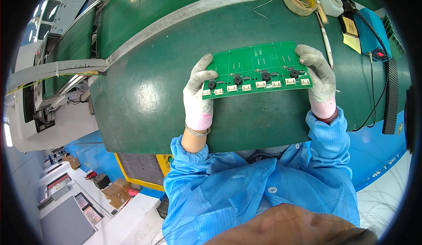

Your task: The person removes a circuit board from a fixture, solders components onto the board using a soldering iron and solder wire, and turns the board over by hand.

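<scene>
A green circuit board panel [251,60] is held up over the bench, spanning the gap between my two gloved hands. White connectors and round black parts run along its near edge; thin score lines divide it into several sections. Gripping its left end is my left hand [198,91], thumb and fingers closed on the edge. At the opposite end my right hand [321,76] pinches the board's right edge. Both gloves are white with greyish fingers. The underside of the board is hidden.
The board is above a green-topped bench [145,113]. At the far right are a tape roll [300,1] with small parts inside, a white bottle [332,5], a brush [326,43] and a blue soldering station [372,32] with a black cable. A pale rail [189,10] crosses behind.
</scene>
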A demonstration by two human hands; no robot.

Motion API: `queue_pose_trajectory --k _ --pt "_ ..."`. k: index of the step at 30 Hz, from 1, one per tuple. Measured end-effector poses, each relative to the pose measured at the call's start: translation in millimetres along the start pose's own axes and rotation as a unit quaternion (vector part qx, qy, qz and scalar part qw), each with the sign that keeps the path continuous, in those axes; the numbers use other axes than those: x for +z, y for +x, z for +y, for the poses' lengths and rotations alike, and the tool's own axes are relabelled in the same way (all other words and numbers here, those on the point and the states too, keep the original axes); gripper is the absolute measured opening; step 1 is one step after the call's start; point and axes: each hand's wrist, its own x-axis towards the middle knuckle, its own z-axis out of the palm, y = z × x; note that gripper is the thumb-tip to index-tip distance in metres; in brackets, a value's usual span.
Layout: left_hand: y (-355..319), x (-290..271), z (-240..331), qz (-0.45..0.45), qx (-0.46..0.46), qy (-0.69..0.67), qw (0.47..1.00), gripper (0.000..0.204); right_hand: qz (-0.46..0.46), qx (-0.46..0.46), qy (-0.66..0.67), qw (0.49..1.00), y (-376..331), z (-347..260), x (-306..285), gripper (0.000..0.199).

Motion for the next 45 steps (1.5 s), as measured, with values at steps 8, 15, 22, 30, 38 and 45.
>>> queue_pose_trajectory --k 8,15,22,30,38,45 --pt "-1 -2 -1 -0.001 0.029 0.037 0.999 0.014 0.015 0.029 0.023 0.999 1 -3 7 0.013" --pt "-3 0 0 0.019 0.075 0.064 0.995 0.016 0.014 0.034 0.035 0.999 0 -3 7 0.014" --pt "0 -1 2 0.019 0.054 0.082 0.995 0.017 0.01 0.064 0.035 0.997 -2 -1 6 0.017" --pt "-5 4 10 0.038 0.055 0.129 0.989 0.024 -0.01 0.032 0.015 0.999 -2 -2 5 0.024" --pt "-27 2 24 -0.005 0.011 0.191 0.982 0.039 0.005 -0.08 0.017 0.997 -3 4 12 0.016" --pt "-62 42 89 0.026 0.171 0.404 0.898 0.064 -0.051 -0.183 -0.032 0.981 -4 1 14 0.019"
